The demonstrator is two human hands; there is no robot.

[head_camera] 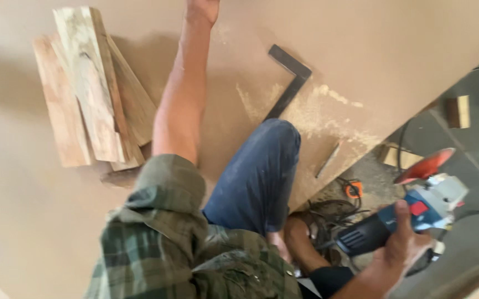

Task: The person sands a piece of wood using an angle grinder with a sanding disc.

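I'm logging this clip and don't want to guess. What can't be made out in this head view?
- Left hand: fingers cut off by the top edge, so what it touches is unknown.
- Angle grinder in the right hand: motion blur hides the disc's surface.
- Wooden boards: smeared by blur; the count is unclear.
- Thin item on the sawdust: too small to identify.

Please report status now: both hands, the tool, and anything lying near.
Right hand gripping blue angle grinder, held off the board. Left hand stretched out on brown board, mostly out of frame. Wood planks, black square, sawdust nearby.
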